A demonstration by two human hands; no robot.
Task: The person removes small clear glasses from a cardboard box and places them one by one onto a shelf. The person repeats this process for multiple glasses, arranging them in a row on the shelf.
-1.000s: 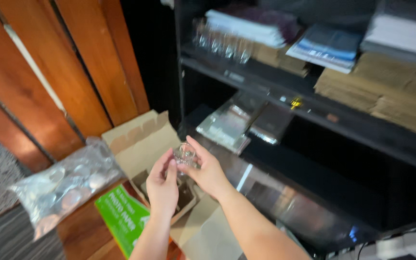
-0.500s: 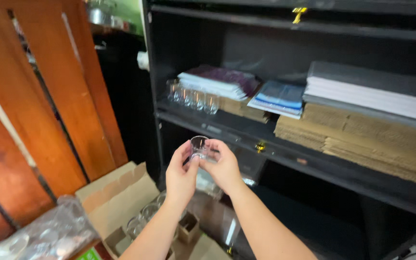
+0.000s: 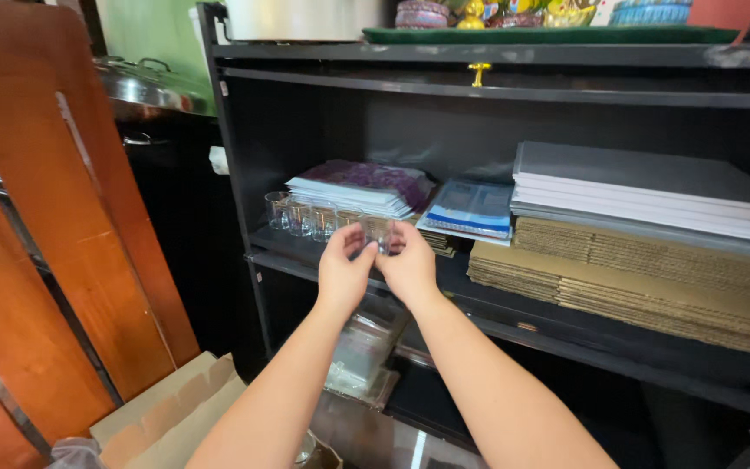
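Open box: a brown corrugated cardboard box with raised flaps sits lowest in view, at the bottom left, beside the person's left forearm.
Plastic packs: clear plastic-wrapped packs lie on the lower shelf, under the two wrists.
Left hand: the left hand is raised in front of the middle shelf, fingers curled narrow, its fingertips pinching the left side of the glass.
Right hand: the right hand meets it from the other side, fingers closed on the right of the same glass.
Held thing: a small clear glass cup, short and straight-walled, see-through enough that the shelf shows behind it; it stands about upright between the fingertips of both hands, just at the front edge of the middle shelf.
Glass row: a row of small clear glasses of like kind stands on the shelf just left of the held one, near the shelf's front edge.
Shelf unit: a black wooden shelf unit carries all this.
Paper stack: a stack of white sheets with a purple patterned wrap on top lies behind the row.
Booklets: blue-and-white booklets lie to the right of it.
Cardboard: flat brown corrugated cardboard sheets are piled on the right, with grey boards on top of them.
Left side: reddish-brown wooden planks lean at the left.
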